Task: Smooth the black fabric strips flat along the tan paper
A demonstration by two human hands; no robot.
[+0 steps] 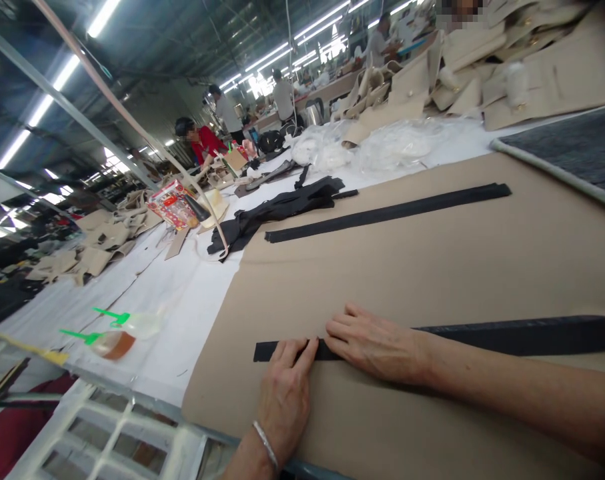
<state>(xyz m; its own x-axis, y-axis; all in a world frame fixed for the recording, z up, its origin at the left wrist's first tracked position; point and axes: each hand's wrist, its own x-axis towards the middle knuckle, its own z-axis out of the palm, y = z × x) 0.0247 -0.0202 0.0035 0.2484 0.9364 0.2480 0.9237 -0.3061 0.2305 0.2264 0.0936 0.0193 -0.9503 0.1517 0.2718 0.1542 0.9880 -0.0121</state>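
Note:
A long black strip (507,335) lies along the near part of a tan sheet of board (407,267) on the table. My left hand (285,393), with a bracelet at the wrist, lies flat with its fingertips pressing the strip's left end. My right hand (375,343) rests flat on the strip just to the right of the left hand, fingers stretched out and together. A second black strip (387,213) lies farther back on the same sheet.
Black fabric pieces (277,210) are piled at the sheet's far left corner. Two squeeze bottles with green nozzles (115,333) lie on the white cloth at left. Beige cut pieces (482,67) and clear plastic sit at the back. Other people work at tables beyond.

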